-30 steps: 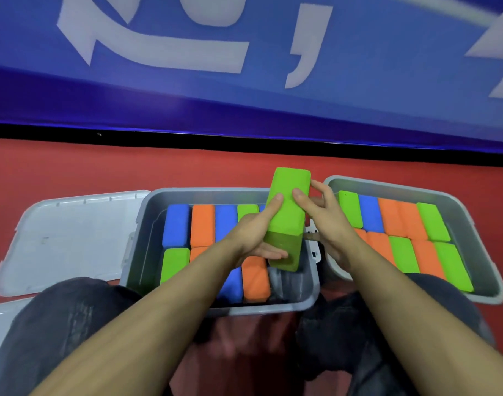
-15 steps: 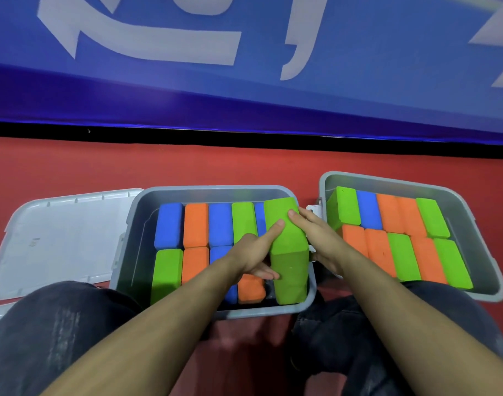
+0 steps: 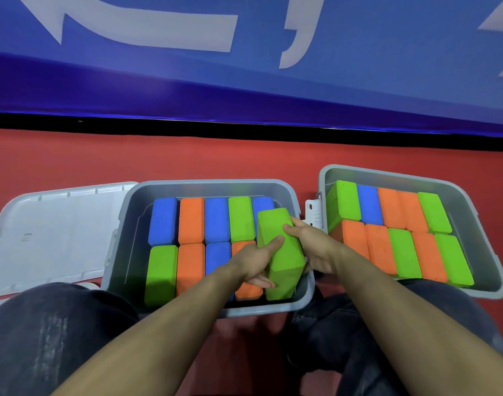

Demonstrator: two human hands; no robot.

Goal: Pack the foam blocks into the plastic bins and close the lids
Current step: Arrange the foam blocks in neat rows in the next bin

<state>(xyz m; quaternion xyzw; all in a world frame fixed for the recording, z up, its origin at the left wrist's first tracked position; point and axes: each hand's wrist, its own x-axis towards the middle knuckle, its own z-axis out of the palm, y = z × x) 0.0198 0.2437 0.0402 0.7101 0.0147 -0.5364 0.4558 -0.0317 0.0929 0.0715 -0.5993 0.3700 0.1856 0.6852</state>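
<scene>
Green block [image 3: 281, 252] held between both hands over near-right corner slot of left bin [image 3: 124, 224], tilted, near end low, far end raised. Long axis runs near-to-far, matched to packed rows. Left hand [image 3: 253, 264] wrapped on left face, right hand [image 3: 310, 247] clasped on right face; both equally close. Slot directly beneath; far end judged still to be pressed down. Right bin [image 3: 484, 224] seen full. Lid [image 3: 53, 238] lies open at left.

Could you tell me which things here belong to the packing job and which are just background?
Job: green block held by left hand and right hand; left bin; right bin; open lid.
Background: blue banner; red floor.
</scene>
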